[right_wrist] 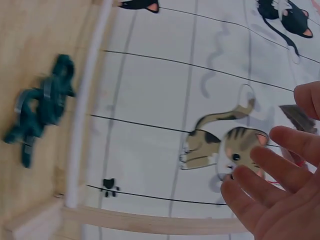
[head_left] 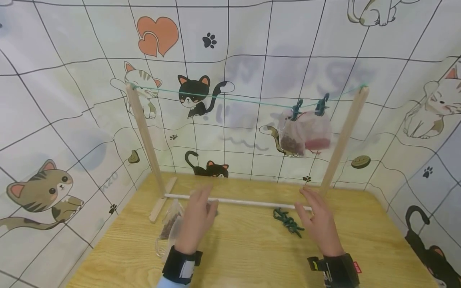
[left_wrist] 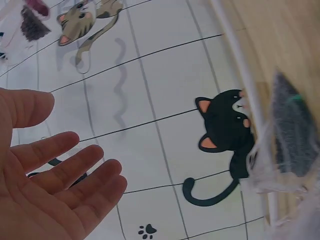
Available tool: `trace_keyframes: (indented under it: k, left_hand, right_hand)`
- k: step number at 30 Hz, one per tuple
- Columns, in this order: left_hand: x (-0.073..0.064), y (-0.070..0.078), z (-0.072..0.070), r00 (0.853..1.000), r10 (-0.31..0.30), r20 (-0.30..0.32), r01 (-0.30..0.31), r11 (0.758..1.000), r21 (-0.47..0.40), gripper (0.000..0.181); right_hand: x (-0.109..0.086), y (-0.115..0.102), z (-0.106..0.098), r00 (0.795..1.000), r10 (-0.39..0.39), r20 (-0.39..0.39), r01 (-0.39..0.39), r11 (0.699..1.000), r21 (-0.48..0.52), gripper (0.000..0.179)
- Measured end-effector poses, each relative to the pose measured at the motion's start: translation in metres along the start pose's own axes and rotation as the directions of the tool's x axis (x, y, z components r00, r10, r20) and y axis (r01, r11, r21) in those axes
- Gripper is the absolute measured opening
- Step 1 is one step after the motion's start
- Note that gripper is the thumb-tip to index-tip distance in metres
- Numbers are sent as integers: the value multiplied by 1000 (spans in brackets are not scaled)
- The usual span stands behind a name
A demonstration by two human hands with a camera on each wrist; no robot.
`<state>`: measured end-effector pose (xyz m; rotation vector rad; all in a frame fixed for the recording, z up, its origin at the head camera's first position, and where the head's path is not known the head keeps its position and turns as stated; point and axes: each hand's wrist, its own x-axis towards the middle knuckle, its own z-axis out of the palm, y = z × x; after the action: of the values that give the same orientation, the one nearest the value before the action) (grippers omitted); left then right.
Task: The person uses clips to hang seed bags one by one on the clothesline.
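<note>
My left hand [head_left: 196,218] is raised over the table with its fingers extended and nothing in it. Sheer drawstring pouches [head_left: 171,224] with dark contents lie beside and partly behind it; one pouch [left_wrist: 295,130] shows dark grey in the left wrist view. My right hand [head_left: 318,220], also holding nothing, has its fingers spread near the right post. Just left of it lies a small heap of dark green clothespins [head_left: 288,222], seen too as clothespins [right_wrist: 42,105] in the right wrist view. Two pouches, one brown-filled [head_left: 292,138] and one pink-filled [head_left: 317,136], hang from the line by green clothespins [head_left: 321,105].
A green cord [head_left: 223,98] runs between two wooden posts, left [head_left: 145,140] and right [head_left: 343,140]. A white rod [head_left: 248,203] joins their feet low over the wooden table [head_left: 245,248]. Behind hangs a cat-patterned cloth [head_left: 245,156], which also encloses both sides.
</note>
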<state>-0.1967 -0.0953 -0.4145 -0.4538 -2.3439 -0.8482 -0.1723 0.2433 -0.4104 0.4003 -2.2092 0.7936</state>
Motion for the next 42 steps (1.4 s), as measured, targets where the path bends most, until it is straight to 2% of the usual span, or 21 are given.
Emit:
trace_keyframes:
  k: [3,6,11,16,21,26,35,38,42]
  left_hand:
    - [-11,-6,7,999,42,-34,-40,998,54,47]
    - [-18,-9,12,997,67,-39,-63,995,78,46]
    - [-24,-10,19,997,75,-12,-73,992,105,47]
    - [-26,-13,29,997,61,40,-66,989,133,47]
    - [-30,-17,40,994,39,104,-54,988,143,45]
    - [-31,-20,49,991,40,126,-60,986,156,43]
    - [-34,-19,55,984,94,152,-121,975,184,37]
    - [-35,-15,58,981,94,169,-125,976,180,36]
    - [-38,-8,64,976,108,187,-144,970,196,33]
  right_hand:
    - [-14,0,12,999,29,16,-29,1000,-1,52]
    - [-25,-1,21,998,52,38,-53,999,4,53]
    - [-36,0,30,992,94,88,-92,995,-28,49]
    - [-43,6,38,983,131,129,-122,990,-75,48]
    - [-48,14,45,980,140,139,-128,988,-88,46]
    - [-48,19,48,979,135,156,-120,987,-105,45]
    - [-44,23,49,972,131,193,-109,987,-119,44]
    - [-45,25,48,964,142,224,-114,984,-135,43]
    - [-47,28,45,933,205,295,-160,972,-171,39]
